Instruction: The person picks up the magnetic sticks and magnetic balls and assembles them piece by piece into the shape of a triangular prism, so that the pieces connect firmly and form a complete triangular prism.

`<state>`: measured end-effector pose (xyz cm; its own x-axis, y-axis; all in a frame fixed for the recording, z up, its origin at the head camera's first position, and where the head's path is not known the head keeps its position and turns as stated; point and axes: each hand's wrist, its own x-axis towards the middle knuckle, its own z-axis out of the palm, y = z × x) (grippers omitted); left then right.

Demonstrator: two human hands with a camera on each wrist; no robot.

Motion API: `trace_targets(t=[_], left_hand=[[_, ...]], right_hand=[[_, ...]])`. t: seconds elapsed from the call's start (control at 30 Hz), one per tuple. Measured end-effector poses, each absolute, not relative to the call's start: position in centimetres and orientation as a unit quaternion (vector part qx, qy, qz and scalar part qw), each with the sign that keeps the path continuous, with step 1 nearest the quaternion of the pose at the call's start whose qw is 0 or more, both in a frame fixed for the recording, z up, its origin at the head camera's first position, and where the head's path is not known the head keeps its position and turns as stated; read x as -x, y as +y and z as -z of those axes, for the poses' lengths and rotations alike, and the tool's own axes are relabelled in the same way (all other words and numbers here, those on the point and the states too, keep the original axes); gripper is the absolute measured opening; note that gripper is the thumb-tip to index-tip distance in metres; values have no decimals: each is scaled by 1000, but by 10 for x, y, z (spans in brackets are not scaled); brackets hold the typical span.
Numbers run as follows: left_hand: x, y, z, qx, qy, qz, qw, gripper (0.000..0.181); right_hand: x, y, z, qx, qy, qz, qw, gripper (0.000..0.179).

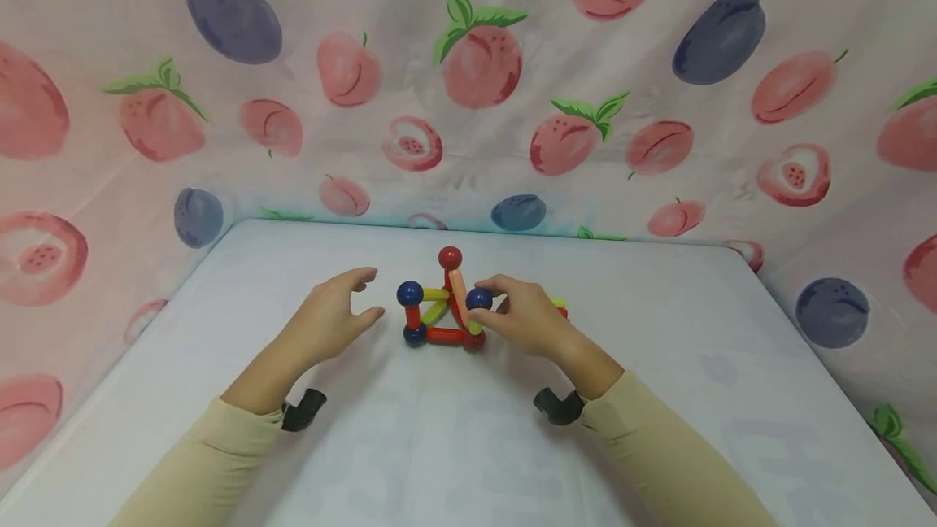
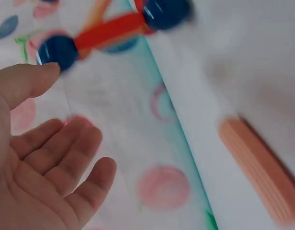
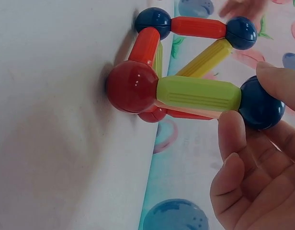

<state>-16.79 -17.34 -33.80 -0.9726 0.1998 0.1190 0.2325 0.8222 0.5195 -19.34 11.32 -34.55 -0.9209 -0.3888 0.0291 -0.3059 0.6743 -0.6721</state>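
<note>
A frame of magnetic building balls and rods (image 1: 445,336) stands at the middle of the white table. My right hand (image 1: 527,315) pinches a dark blue ball (image 3: 262,103) between thumb and fingers. That ball sits atop an upright green rod (image 3: 199,93), which rises from a red ball (image 3: 132,86) on the tabletop. To the left of the frame, my left hand (image 1: 329,320) is held with fingers spread and nothing in them. The nearest part to it is another blue ball (image 1: 410,293) on a short red rod (image 1: 413,317); in the head view a gap separates them.
Behind the right hand, ends of yellow and red rods (image 1: 560,307) peek out, mostly hidden. A loose salmon-coloured rod (image 2: 260,170) lies on the table in the left wrist view. Fruit-patterned cloth (image 1: 468,145) hangs at the table's far edge.
</note>
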Motion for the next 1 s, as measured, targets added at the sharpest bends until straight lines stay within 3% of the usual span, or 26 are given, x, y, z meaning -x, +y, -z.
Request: trace_targets(t=[0.3, 0.77, 1.0], left_hand=[[161, -219, 357, 68, -969, 231, -57, 62], [160, -225, 384, 60, -967, 221, -109, 44], [160, -218, 385, 59, -969, 215, -102, 39]], right_hand=[[194, 114, 347, 178, 917, 353, 56, 51], [196, 113, 349, 187, 913, 359, 55, 51], [195, 114, 348, 186, 912, 362, 57, 51]])
